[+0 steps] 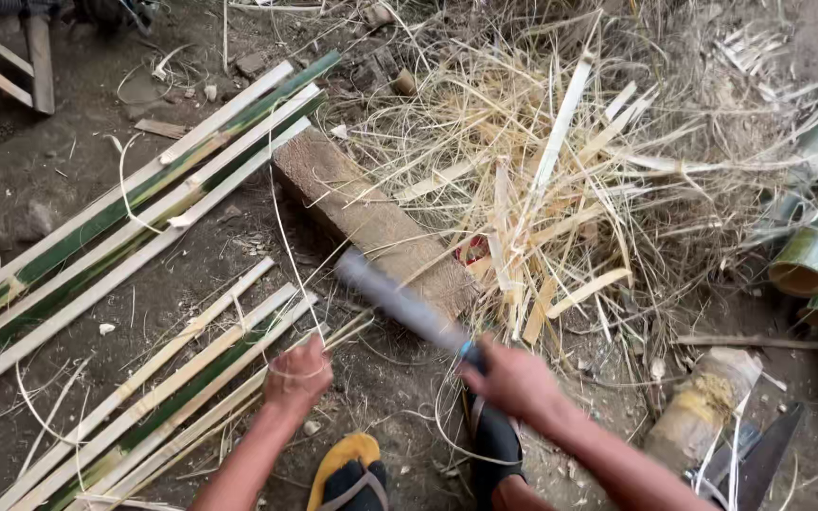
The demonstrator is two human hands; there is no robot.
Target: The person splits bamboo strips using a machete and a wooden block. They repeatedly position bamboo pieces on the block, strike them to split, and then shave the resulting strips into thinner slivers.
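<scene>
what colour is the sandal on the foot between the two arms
Yellow sole with dark straps, seen in the head view: sandal.

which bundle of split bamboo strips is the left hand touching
The lower bundle, nearest the person: the left hand rests on its upper end. The longer bundle lies farther up, untouched.

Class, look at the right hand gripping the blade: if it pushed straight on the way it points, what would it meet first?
Probably the wooden block: the right hand aims its blade up-left toward it, though depth is unclear.
</scene>
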